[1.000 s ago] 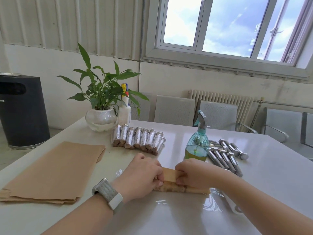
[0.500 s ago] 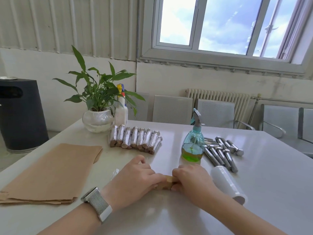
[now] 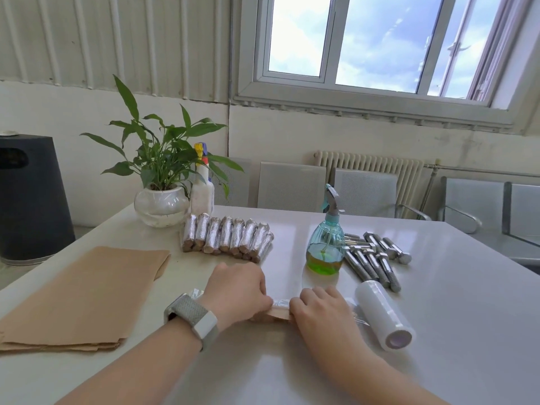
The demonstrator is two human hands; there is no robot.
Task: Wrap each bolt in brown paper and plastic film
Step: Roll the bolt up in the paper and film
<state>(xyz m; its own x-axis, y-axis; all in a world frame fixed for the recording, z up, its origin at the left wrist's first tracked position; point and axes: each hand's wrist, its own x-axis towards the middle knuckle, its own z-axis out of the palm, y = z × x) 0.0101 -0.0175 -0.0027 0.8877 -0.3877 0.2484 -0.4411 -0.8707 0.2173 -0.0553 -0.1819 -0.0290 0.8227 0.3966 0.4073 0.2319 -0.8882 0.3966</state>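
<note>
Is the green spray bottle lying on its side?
No, the green spray bottle stands upright on the table, beside the bare bolts.

Left hand [image 3: 238, 290] and right hand [image 3: 320, 308] grip paper-wrapped bolt [image 3: 281, 309] on white table [image 3: 453, 287], film over it. Film roll [image 3: 384, 315] right of hands. Bare bolts [image 3: 374, 260] beside spray bottle [image 3: 325, 241]. Wrapped bolts row [image 3: 226, 238] behind; brown paper stack [image 3: 84, 290] left.

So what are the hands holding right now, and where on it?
Both hands grip one paper-wrapped bolt: left hand on its left end, right hand on its right end.
</note>
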